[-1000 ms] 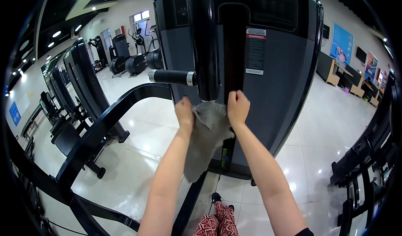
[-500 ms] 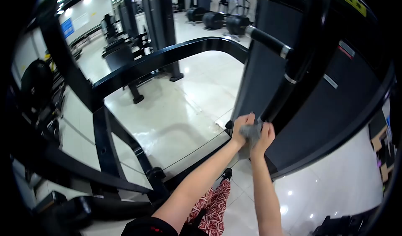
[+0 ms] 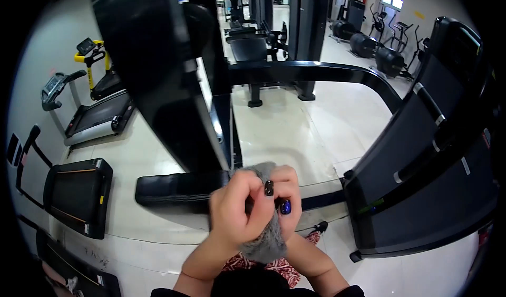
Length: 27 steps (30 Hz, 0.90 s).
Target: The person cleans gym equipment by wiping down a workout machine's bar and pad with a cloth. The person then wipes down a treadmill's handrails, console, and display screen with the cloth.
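A grey, fuzzy cloth (image 3: pixel 266 245) is bunched up in front of my body, with part of it hanging below my hands. My left hand (image 3: pixel 234 207) is closed on its left side, thumb pressed inward. On the other side my right hand (image 3: pixel 289 194) also grips it, and the two thumbs nearly meet in the middle. Just behind my left hand is a black padded seat (image 3: pixel 171 189) of an exercise machine; I cannot tell whether the hand touches it.
A curved black frame bar (image 3: pixel 321 71) crosses ahead. To the right stands a dark machine tower (image 3: pixel 416 165) with black grip handles (image 3: pixel 429 104). A thick black upright (image 3: pixel 153 70) rises at left. Treadmills (image 3: pixel 79 191) line the left side, and more gym machines stand farther back.
Both hands have moved away from the machine's handle on the right and come close to my body with the cloth. The view has turned left, bringing the treadmills and padded seat into sight.
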Each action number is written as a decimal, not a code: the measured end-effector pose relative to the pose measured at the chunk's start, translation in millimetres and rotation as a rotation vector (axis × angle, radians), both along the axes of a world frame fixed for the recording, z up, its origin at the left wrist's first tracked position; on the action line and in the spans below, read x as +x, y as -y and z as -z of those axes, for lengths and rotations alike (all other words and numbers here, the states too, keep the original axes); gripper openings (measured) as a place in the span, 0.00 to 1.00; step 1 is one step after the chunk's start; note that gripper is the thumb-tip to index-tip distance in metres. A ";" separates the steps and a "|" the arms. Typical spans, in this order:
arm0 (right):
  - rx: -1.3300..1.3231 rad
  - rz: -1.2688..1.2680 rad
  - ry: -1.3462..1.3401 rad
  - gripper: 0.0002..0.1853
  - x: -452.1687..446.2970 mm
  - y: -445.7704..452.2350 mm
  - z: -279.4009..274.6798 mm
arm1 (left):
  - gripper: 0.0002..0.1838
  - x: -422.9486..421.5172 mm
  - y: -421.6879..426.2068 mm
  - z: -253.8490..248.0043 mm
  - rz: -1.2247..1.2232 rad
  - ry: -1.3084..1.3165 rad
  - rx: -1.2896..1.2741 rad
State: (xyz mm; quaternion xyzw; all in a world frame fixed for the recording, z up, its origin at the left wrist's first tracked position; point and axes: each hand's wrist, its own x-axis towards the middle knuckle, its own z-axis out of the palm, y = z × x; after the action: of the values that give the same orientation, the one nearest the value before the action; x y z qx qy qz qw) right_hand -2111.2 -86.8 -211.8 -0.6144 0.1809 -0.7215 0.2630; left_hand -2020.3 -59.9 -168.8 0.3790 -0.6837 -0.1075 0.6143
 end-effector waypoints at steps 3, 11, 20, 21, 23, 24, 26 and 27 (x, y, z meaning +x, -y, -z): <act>-0.151 0.110 -0.318 0.12 36.7 -3.7 -24.2 | 0.07 55.4 -27.5 -32.8 -0.310 0.136 -0.193; -0.234 0.505 -0.885 0.21 77.8 -22.1 -36.4 | 0.05 172.0 15.8 -26.0 -0.610 0.216 0.097; -0.097 0.381 -1.115 0.16 94.9 -7.9 -45.8 | 0.24 160.4 -11.3 -12.5 -0.094 0.432 0.238; -0.099 0.379 -1.098 0.19 90.9 -4.4 -49.0 | 0.24 160.6 -10.7 -14.4 -0.088 0.437 0.234; 0.070 0.279 -1.190 0.20 81.8 2.9 -60.6 | 0.23 159.9 -8.1 -17.3 -0.133 0.502 0.257; 0.230 0.164 -1.273 0.23 77.1 6.9 -68.5 | 0.23 159.2 -4.2 -20.1 -0.121 0.507 0.247; 0.286 0.129 -1.302 0.26 75.7 11.5 -75.7 | 0.20 157.7 4.5 -30.9 -0.173 0.533 0.533; 0.258 0.185 -1.221 0.26 80.4 14.3 -68.2 | 0.16 158.4 10.9 -33.3 -0.156 0.551 0.529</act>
State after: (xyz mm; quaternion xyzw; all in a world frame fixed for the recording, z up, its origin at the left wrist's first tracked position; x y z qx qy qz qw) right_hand -2030.9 -101.1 -143.6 -0.8606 0.4366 -0.2329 0.1207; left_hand -1862.0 -70.9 -135.5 0.5898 -0.7410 -0.1274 0.2947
